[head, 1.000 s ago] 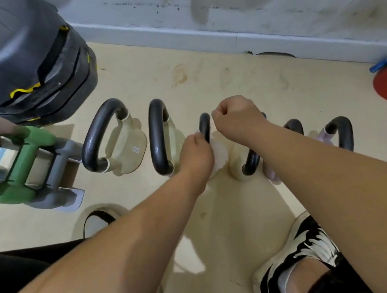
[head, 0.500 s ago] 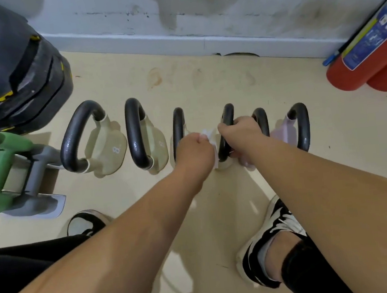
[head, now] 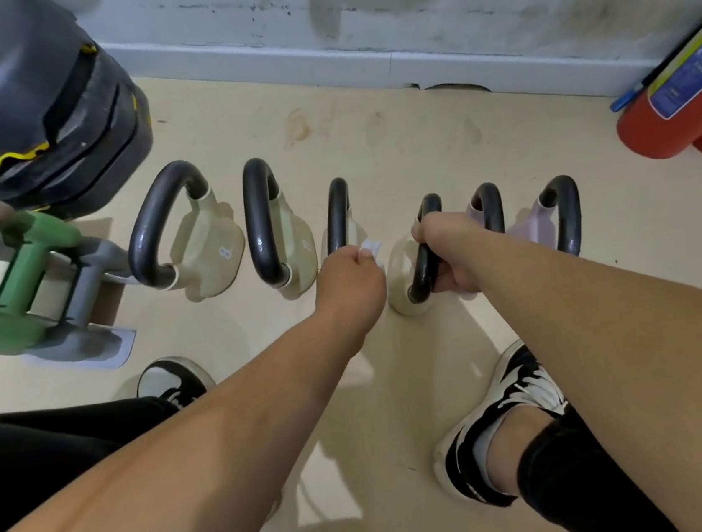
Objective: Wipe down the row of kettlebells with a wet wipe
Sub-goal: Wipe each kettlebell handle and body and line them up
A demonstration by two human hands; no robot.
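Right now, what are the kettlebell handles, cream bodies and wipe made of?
The handles: black, likely coated metal; semi-gloss with light streaks; the right hand grips one. The cream bodies: probably vinyl or rubber coating; matte, soft-edged, printed 8. The wipe: thin white nonwoven or tissue, crumpled in the left hand; wetness cannot be told.

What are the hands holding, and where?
The right hand grips a kettlebell by its black handle. The left hand pinches a white wipe, mostly hidden inside.
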